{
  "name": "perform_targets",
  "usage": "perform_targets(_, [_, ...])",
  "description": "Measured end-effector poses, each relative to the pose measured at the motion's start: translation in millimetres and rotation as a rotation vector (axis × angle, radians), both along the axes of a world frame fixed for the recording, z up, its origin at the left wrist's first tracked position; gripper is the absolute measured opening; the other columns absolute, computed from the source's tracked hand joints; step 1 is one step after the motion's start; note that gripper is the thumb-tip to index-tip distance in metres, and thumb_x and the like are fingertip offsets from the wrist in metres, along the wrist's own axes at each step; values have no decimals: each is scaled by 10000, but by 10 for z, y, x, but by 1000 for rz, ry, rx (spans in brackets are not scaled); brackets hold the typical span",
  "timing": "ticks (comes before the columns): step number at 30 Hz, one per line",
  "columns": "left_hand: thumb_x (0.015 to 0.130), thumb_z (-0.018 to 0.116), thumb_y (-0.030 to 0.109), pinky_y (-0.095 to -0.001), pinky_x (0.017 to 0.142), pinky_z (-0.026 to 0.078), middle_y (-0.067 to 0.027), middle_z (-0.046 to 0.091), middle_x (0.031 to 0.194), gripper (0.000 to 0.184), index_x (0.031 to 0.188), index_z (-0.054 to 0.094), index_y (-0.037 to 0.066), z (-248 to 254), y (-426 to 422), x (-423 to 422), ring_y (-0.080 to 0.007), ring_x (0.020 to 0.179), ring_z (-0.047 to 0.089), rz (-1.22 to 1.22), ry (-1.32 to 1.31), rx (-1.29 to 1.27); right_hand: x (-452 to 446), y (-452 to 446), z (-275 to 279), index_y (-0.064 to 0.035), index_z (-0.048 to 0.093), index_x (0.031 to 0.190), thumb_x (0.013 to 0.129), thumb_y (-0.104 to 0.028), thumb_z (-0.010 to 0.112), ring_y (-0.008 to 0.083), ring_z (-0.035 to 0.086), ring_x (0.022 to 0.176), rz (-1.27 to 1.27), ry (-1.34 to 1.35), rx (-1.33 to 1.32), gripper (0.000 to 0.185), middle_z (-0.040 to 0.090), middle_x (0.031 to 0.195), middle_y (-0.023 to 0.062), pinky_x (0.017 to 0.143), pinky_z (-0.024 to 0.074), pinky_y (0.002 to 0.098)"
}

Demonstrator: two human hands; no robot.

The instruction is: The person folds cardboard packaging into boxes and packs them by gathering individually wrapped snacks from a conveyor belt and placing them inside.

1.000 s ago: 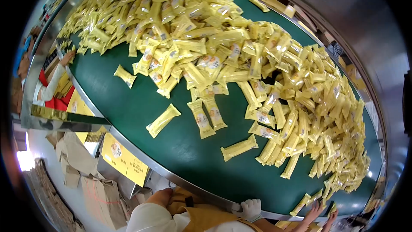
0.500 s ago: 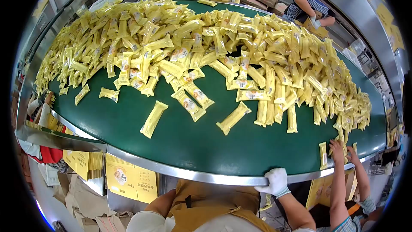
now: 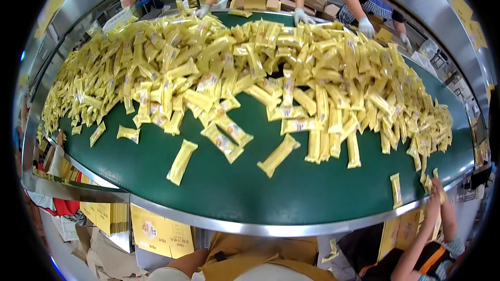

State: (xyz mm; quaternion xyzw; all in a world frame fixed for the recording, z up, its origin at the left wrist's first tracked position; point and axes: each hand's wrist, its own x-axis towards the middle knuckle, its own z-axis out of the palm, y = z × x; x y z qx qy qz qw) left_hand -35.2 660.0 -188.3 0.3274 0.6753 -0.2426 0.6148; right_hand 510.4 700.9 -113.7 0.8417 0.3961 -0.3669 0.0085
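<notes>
Neither of my hands shows; a bit of my left arm (image 3: 188, 264) is at the bottom edge, its hand hidden below the table rim. In front of my brown apron (image 3: 260, 247) runs the steel rim (image 3: 219, 226) of a green table (image 3: 234, 192). A long heap of yellow wrapped packets (image 3: 203, 67) covers the table's far side. Closer to me lie a loose packet (image 3: 182, 162) on the left and another loose packet (image 3: 278, 156) near the middle. Two printed packets lie side by side at the heap's front edge.
At right, a co-worker's hands (image 3: 436, 191) hold packets over the rim. Across the table, a person's gloved hands (image 3: 303, 16) and another person's gloved hand (image 3: 366, 27) reach to the heap. Yellow cartons (image 3: 161, 231) stand below the rim at left.
My gloved right hand has let go of the rim and left view. The people opposite have reached to the heap. The co-worker's hands at right have moved outward with packets.
</notes>
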Motion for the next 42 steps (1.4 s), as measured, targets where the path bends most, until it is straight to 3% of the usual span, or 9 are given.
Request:
perform_targets(17, [1010,464,449,-468,1001,433,-170,595,1359,579,1346,574,-9,194,181,-83,-347,1200,550,101,87,59,232,218,34,-23,645,1127,915,-376,576,388,609,1073,114,9,-115,418,619,1179,236,942,490,466])
perform_targets(22, [1014,461,443,-445,995,455,-171,603,1348,576,1340,576,-19,152,376,-152,-349,1181,563,552,64,129,284,-172,-205,-29,664,1169,924,-424,549,403,623,1113,166,48,-160,479,630,1225,248,958,499,477])
perform_targets(23, [1015,461,441,-440,993,459,-171,605,1346,576,1338,577,-21,281,497,-148,-350,1177,565,503,72,154,312,-215,-278,-30,668,1178,926,-433,543,406,626,1121,191,57,-175,491,632,1234,251,962,501,479])
perform_targets(26, [981,422,318,-440,977,505,-214,672,1220,456,1182,684,3,1845,1009,128,-427,1157,623,-643,207,262,261,145,271,-43,720,1071,927,-426,516,446,640,1068,362,55,21,457,676,1104,258,973,500,477])
perform_targets(28, [966,466,330,-439,1006,485,-191,666,1240,419,1242,672,92,2354,1084,13,-400,1162,616,-746,71,420,386,486,827,-72,719,1084,958,-447,473,449,629,1070,635,20,3,466,674,1113,253,956,492,499])
perform_targets(29, [969,484,359,-432,1017,478,-189,666,1243,420,1252,668,108,2713,1135,-16,-389,1165,614,-763,-7,485,420,599,1166,-48,658,879,964,-230,506,403,649,921,777,55,293,252,689,961,236,827,533,467])
perform_targets(30, [988,481,323,-392,1007,491,-174,678,1234,411,1267,650,73,3093,1173,-46,-336,1146,638,-583,-147,566,499,761,1440,-26,711,1010,953,-379,574,386,678,912,646,280,335,382,707,978,232,870,517,421])
perform_targets(34, [998,546,336,-365,1069,436,-158,642,1306,430,1310,612,49,3727,1626,-362,-296,1235,586,-156,-373,989,525,1520,2310,3,678,1109,986,-250,612,170,658,956,182,478,773,289,714,1002,95,881,515,310])
perform_targets(42, [995,570,412,-450,1183,260,-192,483,1478,569,1473,478,116,2624,3502,-1531,-369,1403,401,114,380,1568,1257,3443,1927,-9,551,1378,995,-306,611,266,483,1350,181,216,1048,488,584,1376,160,1145,346,362])
